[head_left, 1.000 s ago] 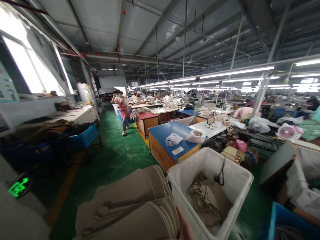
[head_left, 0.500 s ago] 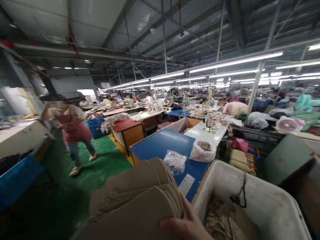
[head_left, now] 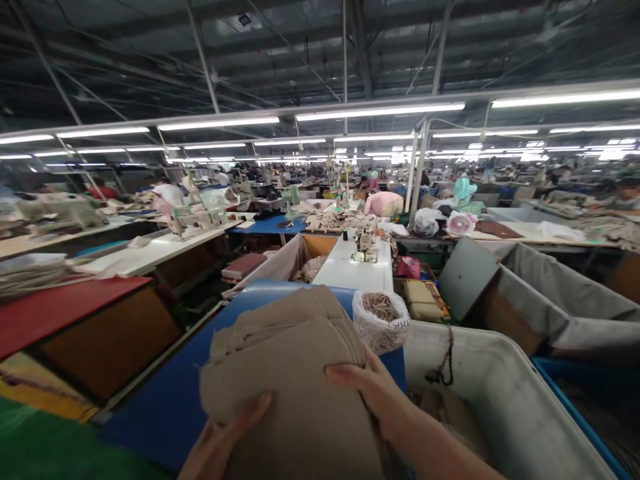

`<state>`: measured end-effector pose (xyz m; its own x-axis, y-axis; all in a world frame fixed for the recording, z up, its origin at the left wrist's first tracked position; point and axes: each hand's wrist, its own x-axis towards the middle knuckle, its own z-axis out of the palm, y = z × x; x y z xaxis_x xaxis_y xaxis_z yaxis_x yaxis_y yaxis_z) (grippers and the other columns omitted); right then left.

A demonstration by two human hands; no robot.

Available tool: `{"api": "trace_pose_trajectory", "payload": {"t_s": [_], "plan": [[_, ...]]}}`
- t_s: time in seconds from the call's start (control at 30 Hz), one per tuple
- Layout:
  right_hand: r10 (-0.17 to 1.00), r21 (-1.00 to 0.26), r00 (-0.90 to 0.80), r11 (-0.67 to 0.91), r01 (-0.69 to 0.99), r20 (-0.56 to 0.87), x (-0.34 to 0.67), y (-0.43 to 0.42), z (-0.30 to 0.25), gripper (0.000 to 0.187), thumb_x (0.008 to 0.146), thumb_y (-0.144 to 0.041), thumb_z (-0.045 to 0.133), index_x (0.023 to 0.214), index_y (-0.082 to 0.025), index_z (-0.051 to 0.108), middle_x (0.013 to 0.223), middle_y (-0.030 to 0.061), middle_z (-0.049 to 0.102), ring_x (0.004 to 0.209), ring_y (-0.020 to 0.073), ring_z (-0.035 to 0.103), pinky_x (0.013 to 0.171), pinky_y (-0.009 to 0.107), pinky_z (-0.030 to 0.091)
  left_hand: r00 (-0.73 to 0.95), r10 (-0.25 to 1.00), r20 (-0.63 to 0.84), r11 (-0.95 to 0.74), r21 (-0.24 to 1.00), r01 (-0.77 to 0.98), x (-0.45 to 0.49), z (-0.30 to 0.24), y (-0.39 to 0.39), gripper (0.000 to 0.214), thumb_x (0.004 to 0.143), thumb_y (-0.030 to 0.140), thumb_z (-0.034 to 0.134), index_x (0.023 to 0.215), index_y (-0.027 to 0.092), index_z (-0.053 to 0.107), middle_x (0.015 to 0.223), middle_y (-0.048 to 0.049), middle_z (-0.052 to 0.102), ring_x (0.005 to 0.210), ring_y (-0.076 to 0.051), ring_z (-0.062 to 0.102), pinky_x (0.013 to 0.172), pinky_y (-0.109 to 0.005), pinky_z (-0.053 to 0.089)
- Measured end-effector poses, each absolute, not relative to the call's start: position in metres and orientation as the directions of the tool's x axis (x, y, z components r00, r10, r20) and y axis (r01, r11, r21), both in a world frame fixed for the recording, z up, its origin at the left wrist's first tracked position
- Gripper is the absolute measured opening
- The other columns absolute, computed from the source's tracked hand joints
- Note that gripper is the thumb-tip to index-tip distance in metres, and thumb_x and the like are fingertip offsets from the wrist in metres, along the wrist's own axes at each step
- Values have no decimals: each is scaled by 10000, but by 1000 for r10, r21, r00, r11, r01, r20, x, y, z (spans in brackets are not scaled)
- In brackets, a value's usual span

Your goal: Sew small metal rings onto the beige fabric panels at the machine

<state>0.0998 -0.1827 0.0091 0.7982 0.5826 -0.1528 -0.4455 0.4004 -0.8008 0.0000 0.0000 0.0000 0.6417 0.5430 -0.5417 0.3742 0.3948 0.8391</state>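
Fluorescent strips are lighting a crowded sewing hall, and a blue-topped table (head_left: 160, 407) is lying just below. Both hands are gripping a stack of tan fabric pieces (head_left: 290, 353) over it: the left hand (head_left: 220, 443) is cupping the near left edge, thumb on top, while the right hand (head_left: 373, 393) is clamping the right side. A white bin (head_left: 505, 393) is standing just beside.

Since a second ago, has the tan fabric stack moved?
Yes. The fabric stack has come forward, from over the green floor to above the blue table.
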Motion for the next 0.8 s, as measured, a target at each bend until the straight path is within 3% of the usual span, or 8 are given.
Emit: {"api": "trace_pose_trajectory", "payload": {"t_s": [0.2,0.33,0.5,0.67,0.8], "plan": [[528,-808,831,404,-429,-177,185,-140,-6,571,561,-259,756,1085,-185,544,828,31,698,692,211,644,657,348,505,762,411,-501,354,858,373,104,6,43,427,710,303,708,1101,171,600,805,-73,732,677,-291,693,622,-398,582],[449,-810,825,304,-501,-342,261,-111,-39,532,590,-304,740,1075,-176,563,805,32,699,674,207,643,682,375,514,823,207,-529,355,824,441,193,-20,78,433,729,322,697,1109,137,605,840,-109,728,684,-265,690,652,-364,578],[318,-777,795,215,-591,-516,355,-80,-109,362,664,-312,674,976,-140,609,752,54,690,684,220,646,720,389,511,751,-60,-658,325,698,638,308,-95,114,466,742,412,664,1037,54,621,844,-172,714,664,-271,677,641,-348,567],[145,-752,769,159,-639,-623,407,-67,-183,282,758,-225,616,1021,-133,575,827,43,671,749,185,637,761,375,495,713,-30,-701,292,676,677,376,-187,125,536,698,408,710,1085,62,579,915,-175,703,789,-290,676,631,-321,559],[60,-758,772,156,-633,-633,421,-67,-219,389,704,-233,664,1065,-144,549,860,40,672,783,199,630,755,367,491,722,3,-692,286,692,663,396,-228,127,577,643,369,766,1121,120,562,1038,-150,682,932,-291,649,646,-303,554]]}}
